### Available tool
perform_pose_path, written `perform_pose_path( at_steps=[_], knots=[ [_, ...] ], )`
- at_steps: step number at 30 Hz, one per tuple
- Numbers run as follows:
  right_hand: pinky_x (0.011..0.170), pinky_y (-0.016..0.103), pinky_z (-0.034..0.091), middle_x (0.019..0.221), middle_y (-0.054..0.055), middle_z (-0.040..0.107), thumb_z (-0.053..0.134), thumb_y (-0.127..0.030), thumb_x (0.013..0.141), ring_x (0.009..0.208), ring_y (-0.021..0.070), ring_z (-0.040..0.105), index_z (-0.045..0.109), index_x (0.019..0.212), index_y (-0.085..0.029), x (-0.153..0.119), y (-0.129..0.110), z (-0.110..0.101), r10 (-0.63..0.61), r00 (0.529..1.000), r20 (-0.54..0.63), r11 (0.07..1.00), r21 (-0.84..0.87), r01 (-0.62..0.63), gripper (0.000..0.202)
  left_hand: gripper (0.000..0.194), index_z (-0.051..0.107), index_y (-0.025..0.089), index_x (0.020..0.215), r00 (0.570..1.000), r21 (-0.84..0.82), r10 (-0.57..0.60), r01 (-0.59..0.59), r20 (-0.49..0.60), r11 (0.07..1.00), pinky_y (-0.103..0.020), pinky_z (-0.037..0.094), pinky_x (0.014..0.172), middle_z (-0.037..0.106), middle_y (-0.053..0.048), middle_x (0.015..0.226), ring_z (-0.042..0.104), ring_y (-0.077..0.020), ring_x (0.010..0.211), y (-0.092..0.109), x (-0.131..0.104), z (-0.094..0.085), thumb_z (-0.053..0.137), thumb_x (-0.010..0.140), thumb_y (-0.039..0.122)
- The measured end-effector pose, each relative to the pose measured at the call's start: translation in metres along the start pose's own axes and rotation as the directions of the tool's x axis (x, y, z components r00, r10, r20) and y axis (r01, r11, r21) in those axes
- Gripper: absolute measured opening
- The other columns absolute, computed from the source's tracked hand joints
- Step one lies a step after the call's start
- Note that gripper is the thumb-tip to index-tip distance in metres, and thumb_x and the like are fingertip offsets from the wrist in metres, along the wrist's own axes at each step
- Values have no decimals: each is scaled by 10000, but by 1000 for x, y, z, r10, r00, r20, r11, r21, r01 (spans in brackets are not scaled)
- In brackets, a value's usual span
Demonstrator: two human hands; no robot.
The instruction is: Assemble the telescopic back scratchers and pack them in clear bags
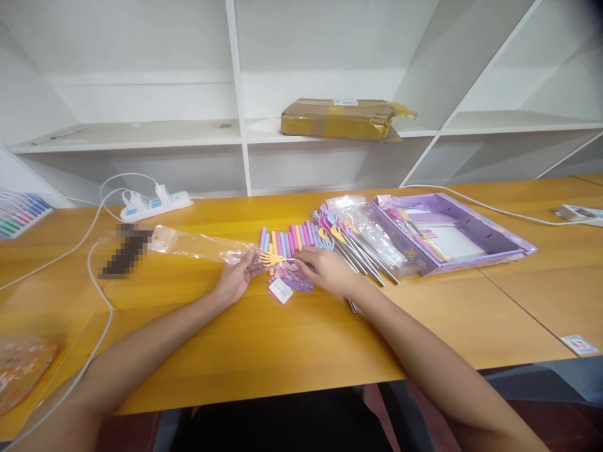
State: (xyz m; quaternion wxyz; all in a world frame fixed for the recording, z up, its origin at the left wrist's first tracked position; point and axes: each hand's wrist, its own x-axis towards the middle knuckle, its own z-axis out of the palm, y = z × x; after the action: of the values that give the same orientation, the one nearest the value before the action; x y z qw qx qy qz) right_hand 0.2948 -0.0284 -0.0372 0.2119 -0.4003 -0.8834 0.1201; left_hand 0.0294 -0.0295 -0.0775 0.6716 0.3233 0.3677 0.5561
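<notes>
My left hand (237, 276) is closed on the open end of a long clear plastic bag (202, 245), which stretches away to the left. A yellow hand-shaped piece (272, 258) lies at the bag's mouth, and my right hand (325, 267) pinches the metal rod behind it. Below my fingers are pink and purple cards (296, 278) and a white label (281, 290). Behind them runs a row of pastel tubes (287, 242). Several more hand-shaped pieces on metal rods (360, 251) are piled right of my right hand.
A purple tray (490, 254) with packed items stands at the right, beside loose clear bags (372, 232). A white power strip (157, 206) with cables sits back left. A taped cardboard box (336, 119) rests on the shelf. An orange-patterned bag (23, 370) is front left.
</notes>
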Motion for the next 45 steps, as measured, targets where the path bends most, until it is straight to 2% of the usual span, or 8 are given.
perform_pose_path(
  at_steps=[7, 12, 17, 20, 28, 33, 38, 45],
  knots=[
    [864, 312, 459, 999, 98, 716, 409, -339, 1144, 946, 209, 658, 745, 1083, -194, 2, -4, 12, -30, 999, 9, 998, 48, 30, 371, 404, 803, 130, 980, 997, 49, 54, -56, 59, 997, -354, 678, 835, 822, -89, 1049, 790, -245, 984, -4, -2, 2, 975, 736, 403],
    [853, 312, 433, 1000, 88, 741, 428, -323, 1140, 937, 207, 661, 736, 1173, -194, 0, -11, 14, -47, 999, 22, 997, 65, 45, 336, 377, 800, 101, 948, 991, 48, -12, 6, 131, 999, -369, 671, 857, 826, -116, 994, 801, -244, 913, -1, 0, 2, 966, 758, 381],
    [696, 283, 367, 855, 47, 717, 521, -386, 1088, 769, 182, 622, 687, 958, -207, -3, -10, 2, 159, 985, 69, 986, 40, -162, 277, 256, 793, 135, 942, 1000, -53, 20, -20, 1, 998, -291, 654, 836, 835, -90, 974, 799, -186, 884, 7, 7, -3, 901, 851, 349],
    [671, 281, 349, 791, 26, 675, 494, -375, 1090, 711, 167, 584, 621, 837, -212, -1, -5, -5, 171, 978, 115, 979, 89, -182, 326, 229, 778, 143, 893, 999, -76, 33, -36, -34, 996, -288, 649, 848, 836, -81, 962, 803, -178, 870, 11, 10, -7, 885, 871, 344],
    [695, 284, 403, 783, 26, 667, 503, -454, 1097, 713, 162, 585, 640, 811, -205, 1, -23, 12, 61, 994, 92, 939, 333, -89, 403, 400, 825, 130, 984, 981, 27, -5, -1, 192, 1000, -352, 654, 903, 832, -127, 1090, 792, -245, 990, 0, -8, 0, 969, 747, 418],
    [682, 287, 464, 880, 20, 696, 618, -466, 1031, 749, 165, 616, 674, 1157, -228, -1, -25, 13, 160, 986, 50, 837, 522, -163, 275, 334, 812, 129, 968, 992, -6, 30, -29, 125, 1000, -330, 648, 886, 839, -126, 1051, 793, -227, 979, 3, -6, 2, 902, 840, 425],
    [568, 261, 472, 907, 10, 682, 694, -535, 964, 675, 129, 605, 612, 1164, -227, 2, -4, 3, 201, 974, 101, 532, 824, -195, 375, 234, 774, 156, 956, 994, -108, 90, -97, -67, 989, -299, 640, 897, 841, -94, 1029, 801, -187, 961, 12, 9, -7, 808, 944, 387],
    [767, 318, 578, 950, 36, 766, 856, -476, 837, 842, 163, 716, 673, 997, -207, 5, 0, 9, 172, 972, 163, 418, 881, -221, 362, 316, 797, 132, 959, 998, -32, 19, -17, 65, 999, -337, 655, 846, 838, -124, 1014, 815, -228, 875, 7, -2, -3, 870, 878, 429]
  ],
)
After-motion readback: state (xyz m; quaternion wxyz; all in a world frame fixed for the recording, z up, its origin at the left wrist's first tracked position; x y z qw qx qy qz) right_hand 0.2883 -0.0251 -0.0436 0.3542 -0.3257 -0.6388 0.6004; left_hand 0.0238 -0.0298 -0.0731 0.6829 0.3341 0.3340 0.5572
